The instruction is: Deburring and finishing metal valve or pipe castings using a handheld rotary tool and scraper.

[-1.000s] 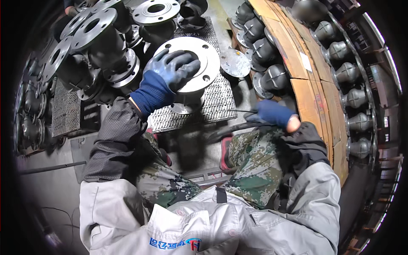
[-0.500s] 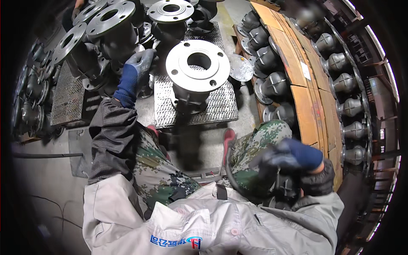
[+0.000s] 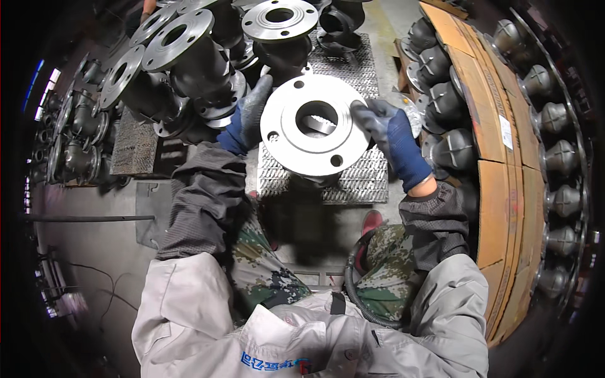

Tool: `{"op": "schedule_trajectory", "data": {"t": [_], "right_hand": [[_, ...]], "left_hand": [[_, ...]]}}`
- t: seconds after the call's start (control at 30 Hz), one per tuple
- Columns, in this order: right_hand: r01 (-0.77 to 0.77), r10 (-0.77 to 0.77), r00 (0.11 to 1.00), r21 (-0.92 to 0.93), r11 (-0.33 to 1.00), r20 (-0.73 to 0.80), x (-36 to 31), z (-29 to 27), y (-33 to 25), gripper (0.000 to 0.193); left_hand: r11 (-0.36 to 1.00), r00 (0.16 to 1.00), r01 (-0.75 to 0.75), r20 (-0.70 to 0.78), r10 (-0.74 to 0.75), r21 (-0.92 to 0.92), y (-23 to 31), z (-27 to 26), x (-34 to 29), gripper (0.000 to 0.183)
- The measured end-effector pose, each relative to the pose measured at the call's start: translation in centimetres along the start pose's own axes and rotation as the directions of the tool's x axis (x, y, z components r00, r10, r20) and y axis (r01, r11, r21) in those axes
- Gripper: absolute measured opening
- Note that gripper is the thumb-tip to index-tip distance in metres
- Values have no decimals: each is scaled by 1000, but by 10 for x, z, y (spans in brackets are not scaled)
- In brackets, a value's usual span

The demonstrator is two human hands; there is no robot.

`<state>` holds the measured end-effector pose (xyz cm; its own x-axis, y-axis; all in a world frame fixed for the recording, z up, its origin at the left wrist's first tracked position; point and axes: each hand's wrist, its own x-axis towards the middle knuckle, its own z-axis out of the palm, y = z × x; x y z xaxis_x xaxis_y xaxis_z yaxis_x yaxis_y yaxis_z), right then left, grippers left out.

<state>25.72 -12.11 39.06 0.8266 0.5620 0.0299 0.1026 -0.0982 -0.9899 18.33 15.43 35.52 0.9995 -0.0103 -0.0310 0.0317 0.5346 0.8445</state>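
Flanged valve body on the patterned metal counter, seen from above between two gloved hands; its pale, ring-shaped flange faces up, with the round bore at its centre. Half a second earlier the flange stood untouched at its right edge, and the right hand was low beside the right thigh, blurred. That hand has since risen to the flange, its bent fingers lying over the right rim. The left hand, previously a little apart from the flange, is now just beside its left edge, fingers extended upward along it. Right grip: partly curled at the rim; the underside is hidden, so how firmly it closes cannot be told. Left grip: loosely extended; whether it has hold of the rim cannot be told. A ribbed hose, which in the earlier frame ran up toward the right hand, now lies along the inner right thigh. The view has shifted, so the surroundings sit farther right. Dark valve bodies with pale flanges crowd together at upper left; brown cardboard stands at right, with further dark valve bodies in a row beyond it.
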Motion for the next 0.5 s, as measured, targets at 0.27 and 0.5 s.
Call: {"op": "schedule_trajectory", "data": {"t": [0.27,0.5], "right_hand": [[-179,188,977,95,979,-102,-15,-7,-29,34],[-255,247,958,-36,966,-147,-51,-36,-28,32]], "left_hand": [[401,854,-478,306,421,782,8,39,-24,47],[604,918,-388,228,325,696,-4,76,-27,34]]}}
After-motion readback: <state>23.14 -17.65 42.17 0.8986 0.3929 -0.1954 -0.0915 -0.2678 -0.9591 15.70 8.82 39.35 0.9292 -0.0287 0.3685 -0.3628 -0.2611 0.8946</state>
